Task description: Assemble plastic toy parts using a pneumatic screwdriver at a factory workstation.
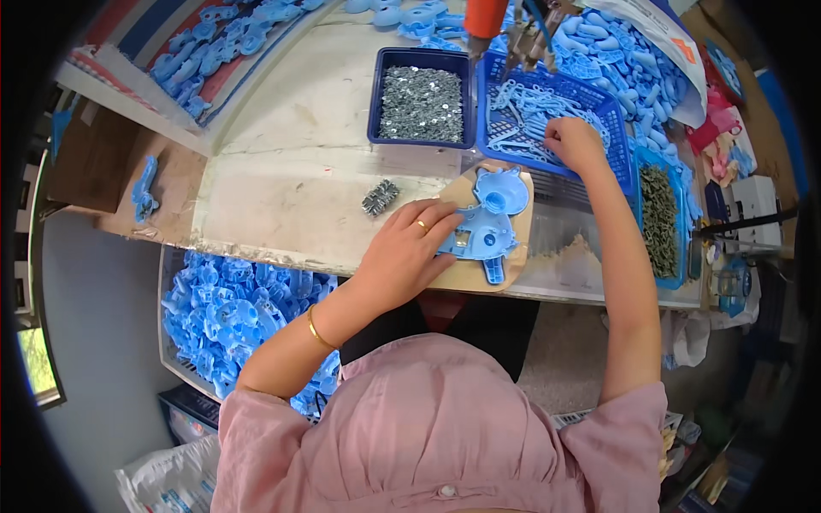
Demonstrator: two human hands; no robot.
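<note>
A light-blue moulded plastic shell (pixel 492 231), round at the top with a wider body and a short leg, lies hollow side up on a tan board (pixel 518 256) at the table's front edge. My left hand (pixel 409 244) holds its left side, fingers over the edge and thumb lower down. In the dark-blue mesh basket (pixel 623 141), my right hand (pixel 575 141) reaches among thin light-blue plastic pieces (pixel 526 107). Its fingers are bent together; what they pinch is hidden. Beside my left hand sits a small heap of screws (pixel 380 197).
A navy tray (pixel 374 103) of small metal parts adjoins the basket. Farther right are a blue tray (pixel 682 274) of greenish screws and a heap of curved blue parts (pixel 590 38). An orange-tipped machine (pixel 485 21) hangs over the basket. A crate of blue shells (pixel 227 312) stands below left.
</note>
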